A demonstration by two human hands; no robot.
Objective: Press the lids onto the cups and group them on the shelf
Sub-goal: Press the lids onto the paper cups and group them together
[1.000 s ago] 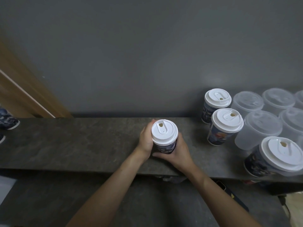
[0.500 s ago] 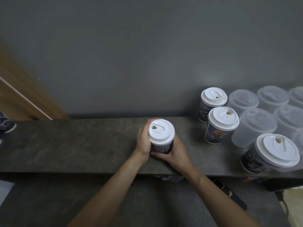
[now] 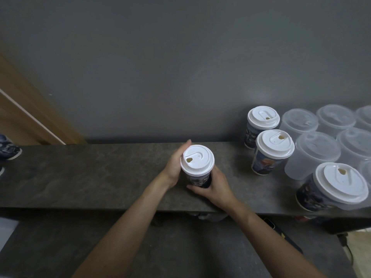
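Fingers (image 3: 183,148) of left hand (image 3: 173,167) & right hand (image 3: 217,188) curl round cup (image 3: 198,181), lid (image 3: 197,160) looks seated. Grouping step; next: slide it right to lidded cups (image 3: 271,155) on shelf (image 3: 100,173), w/o tipping.

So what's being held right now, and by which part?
The left hand and right hand grip the lidded cup by its side wall, below the lid.
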